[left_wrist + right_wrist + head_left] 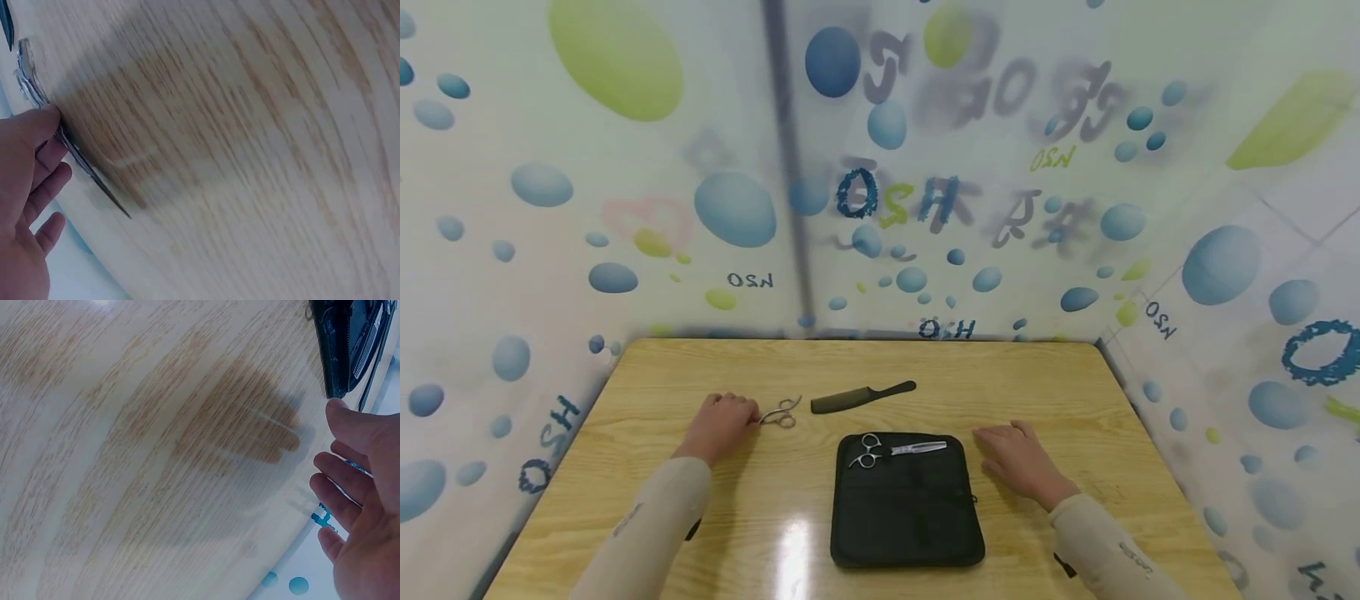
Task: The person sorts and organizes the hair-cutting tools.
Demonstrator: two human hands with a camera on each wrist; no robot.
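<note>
In the head view my left hand (722, 423) pinches a pair of hairdressing scissors (783, 412) around the middle, with the finger rings pointing right. The left wrist view shows thumb and fingers on the scissors (81, 159), whose pointed blades stick out past the hand, close over the wood. My right hand (1021, 460) holds nothing; its fingers are relaxed beside the upper right corner of a black zip case (910, 517). On the case lies a pair of thinning scissors (919, 448). The right wrist view has my thumb (337, 412) right by the case's corner (334, 369).
A dark comb (857, 398) with a handle lies on the wooden table (1000, 375) behind the case. Patterned walls (880, 250) with blue and green spots stand close behind the table and along both sides.
</note>
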